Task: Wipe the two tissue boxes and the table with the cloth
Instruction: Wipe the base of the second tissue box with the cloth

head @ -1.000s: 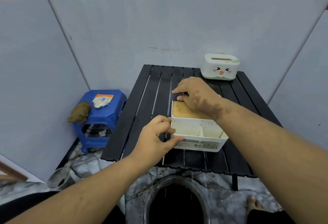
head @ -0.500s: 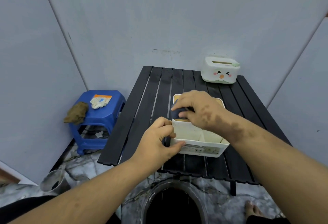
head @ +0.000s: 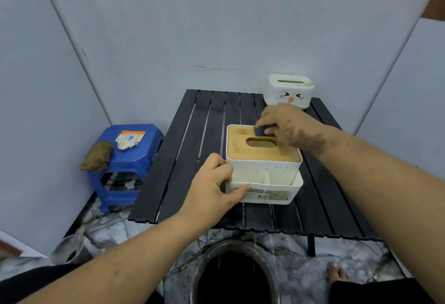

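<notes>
A white tissue box with a wooden lid (head: 240, 149) and front compartments stands in the middle of the black slatted table (head: 199, 135). My right hand (head: 286, 125) grips a small dark blue cloth (head: 260, 131) and presses it on the lid's far edge, just behind the oval slot. My left hand (head: 214, 185) holds the box's front left corner, thumb on the front wall. A second white tissue box with a cartoon face (head: 289, 93) sits at the table's far right corner, just beyond my right hand.
Left of the table, a blue plastic stool (head: 125, 164) carries a brown rag (head: 97, 155) and a white packet (head: 128, 139). A round dark bin (head: 233, 277) is on the floor below the table's near edge, a metal cup (head: 68, 250) at lower left. Grey panels enclose the space.
My right hand with the cloth moved from the near left part of the lid to its far edge, uncovering the slot. My left hand kept its hold on the box corner.
</notes>
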`<state>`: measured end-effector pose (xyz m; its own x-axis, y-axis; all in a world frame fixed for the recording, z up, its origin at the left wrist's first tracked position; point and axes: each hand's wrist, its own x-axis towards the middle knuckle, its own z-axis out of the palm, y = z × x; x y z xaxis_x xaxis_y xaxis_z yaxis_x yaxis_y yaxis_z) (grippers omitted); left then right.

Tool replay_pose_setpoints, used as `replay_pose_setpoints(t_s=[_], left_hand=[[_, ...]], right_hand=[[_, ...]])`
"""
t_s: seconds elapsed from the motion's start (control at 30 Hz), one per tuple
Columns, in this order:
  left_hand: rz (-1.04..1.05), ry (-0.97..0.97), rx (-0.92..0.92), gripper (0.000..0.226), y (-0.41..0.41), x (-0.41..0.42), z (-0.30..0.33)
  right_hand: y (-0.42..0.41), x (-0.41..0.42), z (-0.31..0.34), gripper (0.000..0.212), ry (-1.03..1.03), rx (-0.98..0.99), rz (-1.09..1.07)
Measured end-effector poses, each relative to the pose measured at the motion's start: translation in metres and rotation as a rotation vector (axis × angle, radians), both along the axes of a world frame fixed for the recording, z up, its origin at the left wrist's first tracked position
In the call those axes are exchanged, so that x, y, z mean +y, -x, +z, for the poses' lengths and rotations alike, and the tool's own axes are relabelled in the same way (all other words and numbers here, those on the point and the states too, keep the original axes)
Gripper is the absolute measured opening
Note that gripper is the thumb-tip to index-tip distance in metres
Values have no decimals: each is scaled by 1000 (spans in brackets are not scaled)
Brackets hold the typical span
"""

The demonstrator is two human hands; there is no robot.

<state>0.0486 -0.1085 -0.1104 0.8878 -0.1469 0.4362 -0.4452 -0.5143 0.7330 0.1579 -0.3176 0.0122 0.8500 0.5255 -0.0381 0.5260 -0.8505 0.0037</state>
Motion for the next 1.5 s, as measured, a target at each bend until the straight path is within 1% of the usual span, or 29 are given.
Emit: replay_pose_setpoints(t_s=[0.13,0.2,0.37,0.47,0.57,0.67,0.7,0.77,0.83,0.93,0.97,1.03,1.13,1.2,1.27,1.33,1.5], left_hand=[[0,5,3,43,0,-1,0],[-2,7,13,43,1,-1,1],[-3,-11,0,42,1,-1,1],[-31,-47,-29,42,-1,1,0],[-54,-103,-72,43,-2,3,-1],[-63,-121,-102,44,-5,5,-2],[-71,-124,-110,44,-6,5,-2],[-90,-139,-129,43,-8,7,-2],[-105,-166,-152,42,-10,9,-3],[-109,-178,-183,43,-11,9,-5],[-103,-178,-189,43,-11,9,-5],[-94,-185,-196,44,-11,8,-5],[-88,-211,-199,45,-13,7,-5],[-89,-228,-190,45,-14,7,-4],[-81,-224,-171,47,-13,5,-3],[-70,-216,-160,49,-11,3,-2],[-45,-220,-145,49,-9,2,-1]], right_hand=[[18,-45,-6,25,-114,-14,-139],[29,-53,-9,26,-191,-31,-161],[49,-52,-15,29,-209,-41,-120],[53,-57,-13,31,-312,-3,-89],[43,-55,-15,30,-363,0,-155],[31,-40,-15,23,-392,3,-241],[27,-32,-13,21,-389,12,-263],[18,-18,-11,20,-317,32,-280],[14,2,-11,20,-255,37,-244],[15,39,-15,21,-260,-49,-85],[16,48,-17,23,-279,-42,-39],[15,57,-18,27,-358,36,-14],[9,52,-18,26,-398,-13,-4],[5,48,-19,23,-328,-32,-1],[4,47,-15,24,-239,-47,5],[6,40,-10,24,-193,-34,-4],[12,-5,-8,25,-257,13,-105]])
